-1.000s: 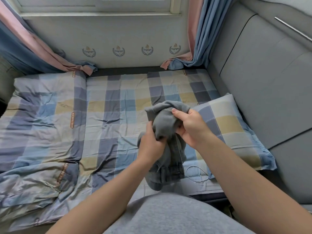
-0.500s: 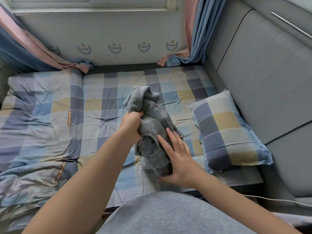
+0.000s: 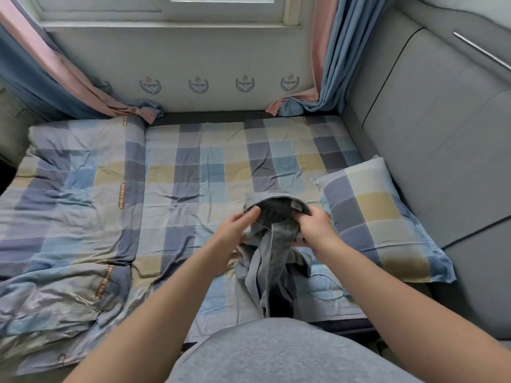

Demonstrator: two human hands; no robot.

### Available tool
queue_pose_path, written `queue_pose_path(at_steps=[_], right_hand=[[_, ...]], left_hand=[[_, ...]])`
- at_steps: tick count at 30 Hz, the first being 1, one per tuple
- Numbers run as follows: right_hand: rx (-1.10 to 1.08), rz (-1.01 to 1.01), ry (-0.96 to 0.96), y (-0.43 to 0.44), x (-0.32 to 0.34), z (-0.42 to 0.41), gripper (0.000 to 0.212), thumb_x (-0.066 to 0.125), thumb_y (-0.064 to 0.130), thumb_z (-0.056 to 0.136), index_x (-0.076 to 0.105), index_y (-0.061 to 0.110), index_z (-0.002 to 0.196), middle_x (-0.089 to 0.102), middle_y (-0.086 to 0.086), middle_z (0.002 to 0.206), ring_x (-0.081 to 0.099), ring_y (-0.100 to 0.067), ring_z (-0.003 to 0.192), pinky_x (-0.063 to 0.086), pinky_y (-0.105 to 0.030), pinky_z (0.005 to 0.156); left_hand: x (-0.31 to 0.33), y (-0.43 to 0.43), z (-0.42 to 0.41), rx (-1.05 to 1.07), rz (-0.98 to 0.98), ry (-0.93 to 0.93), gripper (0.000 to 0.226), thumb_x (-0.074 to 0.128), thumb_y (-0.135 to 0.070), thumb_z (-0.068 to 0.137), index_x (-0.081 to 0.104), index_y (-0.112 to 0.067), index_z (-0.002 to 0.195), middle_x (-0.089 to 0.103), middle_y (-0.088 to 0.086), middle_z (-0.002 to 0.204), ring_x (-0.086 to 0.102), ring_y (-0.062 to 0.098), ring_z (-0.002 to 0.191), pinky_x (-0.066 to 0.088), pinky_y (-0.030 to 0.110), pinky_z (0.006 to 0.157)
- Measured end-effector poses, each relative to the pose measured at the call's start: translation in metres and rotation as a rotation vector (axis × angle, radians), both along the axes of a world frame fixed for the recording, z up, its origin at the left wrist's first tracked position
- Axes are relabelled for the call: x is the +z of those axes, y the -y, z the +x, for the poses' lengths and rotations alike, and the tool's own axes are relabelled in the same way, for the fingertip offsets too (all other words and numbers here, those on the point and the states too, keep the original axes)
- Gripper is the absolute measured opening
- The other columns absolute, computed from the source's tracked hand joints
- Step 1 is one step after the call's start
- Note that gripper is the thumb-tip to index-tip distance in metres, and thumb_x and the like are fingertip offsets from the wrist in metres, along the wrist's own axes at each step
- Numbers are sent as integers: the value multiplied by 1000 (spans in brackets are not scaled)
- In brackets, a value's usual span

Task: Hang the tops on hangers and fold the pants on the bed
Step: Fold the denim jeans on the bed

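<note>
Crumpled grey denim pants [image 3: 272, 261] lay on the blue-and-yellow checked bed sheet [image 3: 193, 189], waistband lifted. The right hand [image 3: 315, 230] gripped the waistband from 3 o'clock. At 9 o'clock the left hand [image 3: 233, 233] touched it with near-straight fingers, but I could not tell if it gripped. A matching checked pillow [image 3: 373, 217] lay near, at 3 o'clock.

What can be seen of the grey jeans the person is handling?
The grey jeans look like washed denim, paler outside and darker inside. The waistband is held open at the top, showing the dark inner side. The rest trails down crumpled and twisted, not folded, over the checked bed sheet near its front edge, left of the pillow. The right hand grips the waistband's right side. The left hand has its fingers at the left rim; whether it pinches is unclear.
</note>
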State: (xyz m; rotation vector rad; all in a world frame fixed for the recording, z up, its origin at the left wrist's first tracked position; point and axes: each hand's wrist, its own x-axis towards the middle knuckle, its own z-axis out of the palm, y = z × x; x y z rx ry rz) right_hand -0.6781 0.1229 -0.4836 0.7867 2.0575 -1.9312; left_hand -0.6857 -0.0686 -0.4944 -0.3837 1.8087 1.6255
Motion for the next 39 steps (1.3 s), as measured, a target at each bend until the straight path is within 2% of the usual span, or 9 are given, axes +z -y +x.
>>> queue_pose_path(at_steps=[3, 9, 11, 16, 22, 27, 30, 35, 39], right_hand=[[-134, -226, 48, 3, -2, 0, 18, 52, 12, 103, 62, 4, 116, 68, -20, 111, 68, -32, 94, 58, -37, 51], [-230, -487, 17, -6, 12, -11, 21, 52, 15, 104, 61, 1, 115, 71, -20, 108, 70, -32, 94, 60, -43, 59], [-224, -522, 7, -12, 13, -14, 27, 53, 24, 104, 62, 3, 117, 72, -19, 111, 71, -35, 97, 61, -47, 65], [-351, -168, 57, -46, -11, -7, 25, 53, 37, 103, 60, 13, 103, 64, -15, 101, 69, -30, 71, 59, -39, 53], [-33, 217, 466, -68, -68, 43, 63, 69, 31, 91, 38, 9, 142, 53, -15, 134, 53, -34, 112, 47, -48, 88], [326, 606, -17, -26, -54, 40, 116, 79, 55, 75, 3, 29, 159, 4, -1, 165, 8, -25, 152, 18, -53, 121], [514, 584, -145, 13, -34, 33, 118, 75, 67, 64, 8, 40, 156, 16, 6, 162, 16, -24, 149, 25, -57, 118], [440, 455, -200, 41, -29, 28, 66, 66, 35, 80, 39, 31, 141, 53, 0, 129, 52, -26, 121, 47, -47, 97], [416, 640, -194, 30, -35, 17, 8, 52, 12, 89, 52, 20, 88, 63, -11, 89, 58, -37, 83, 50, -45, 69]], left_hand=[[-19, -4, 18, -165, -66, -43, 110, 77, -78, 47, 43, -31, 140, 57, -6, 130, 60, 13, 112, 50, 36, 87], [-55, -17, 31, -211, -282, -364, 5, 69, -25, 90, 65, -27, 92, 71, -3, 92, 65, 19, 91, 52, 41, 84], [-55, -14, 22, -82, -360, -394, 11, 57, -16, 97, 64, -23, 92, 68, 2, 88, 62, 21, 84, 49, 37, 74], [-23, 6, -13, 300, -292, -464, 29, 45, 4, 91, 58, -21, 84, 61, 4, 73, 54, 16, 57, 40, 25, 44], [15, 2, -25, 180, -256, -669, 36, 46, 6, 87, 66, -24, 90, 66, -9, 67, 53, 4, 51, 40, 19, 45], [35, -16, -23, -75, -363, -723, 25, 51, -3, 89, 70, -18, 93, 64, 0, 72, 56, 19, 66, 41, 28, 57], [42, -25, -16, -132, -397, -744, 20, 55, -5, 90, 72, -16, 90, 68, 3, 75, 62, 23, 74, 49, 34, 65], [44, -18, -17, -144, -467, -746, 16, 57, -10, 89, 68, -22, 87, 64, -2, 74, 58, 13, 69, 44, 26, 58], [37, -8, -18, -158, -576, -772, 32, 48, 1, 78, 65, -24, 89, 61, -7, 76, 55, 9, 71, 39, 25, 56]])
